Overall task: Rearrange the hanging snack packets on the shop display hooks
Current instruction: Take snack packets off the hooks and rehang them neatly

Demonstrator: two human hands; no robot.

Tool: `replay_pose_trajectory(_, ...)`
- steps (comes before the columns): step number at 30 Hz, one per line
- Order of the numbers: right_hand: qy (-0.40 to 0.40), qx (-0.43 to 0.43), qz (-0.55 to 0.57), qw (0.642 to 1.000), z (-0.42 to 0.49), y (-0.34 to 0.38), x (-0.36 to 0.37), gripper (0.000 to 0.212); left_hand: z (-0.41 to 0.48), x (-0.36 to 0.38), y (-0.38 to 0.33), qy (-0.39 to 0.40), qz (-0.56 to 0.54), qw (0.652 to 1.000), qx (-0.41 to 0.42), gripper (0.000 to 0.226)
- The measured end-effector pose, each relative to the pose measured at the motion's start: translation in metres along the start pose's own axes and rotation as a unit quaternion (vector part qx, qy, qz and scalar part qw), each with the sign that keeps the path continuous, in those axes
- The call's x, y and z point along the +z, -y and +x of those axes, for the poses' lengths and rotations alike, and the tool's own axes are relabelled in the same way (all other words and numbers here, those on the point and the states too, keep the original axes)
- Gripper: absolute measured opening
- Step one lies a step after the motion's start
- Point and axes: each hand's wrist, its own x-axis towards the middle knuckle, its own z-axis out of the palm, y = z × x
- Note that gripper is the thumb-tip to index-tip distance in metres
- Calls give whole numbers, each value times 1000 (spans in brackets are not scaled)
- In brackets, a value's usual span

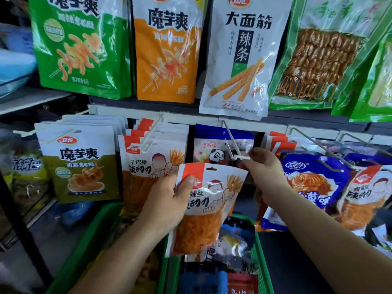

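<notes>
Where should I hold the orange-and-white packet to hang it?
Grip the packet at its upper left edge, from the left, as the left hand does; the hang hole at top centre is then clear for the hook the right hand pinches.

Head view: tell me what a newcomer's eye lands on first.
Centre frame, the left hand grips an orange-and-white snack packet while the right hand pinches the tip of a display hook just above it. Across the top row hang a big green bag, an orange bag and a white bag.
</notes>
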Motion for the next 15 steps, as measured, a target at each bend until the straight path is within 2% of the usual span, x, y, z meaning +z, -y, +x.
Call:
replay_pose_trajectory(4,-59,-3,-10,998,-1,-5,0,26,2,-6,6,-3,18,1000,17,21)
replay_pose_trajectory(7,-80,-8,6,997,-9,-10,1,27,1,-8,6,7,18,1000,18,22)
replay_pose_trajectory(11,3,51,98,994,-16,-9,10,7,-4,-10,2,19,9,1000,18,20)
replay_pose_trajectory(15,95,113,185,972,-28,-5,3,24,-9,-13,-1,34,-14,999,6,16)
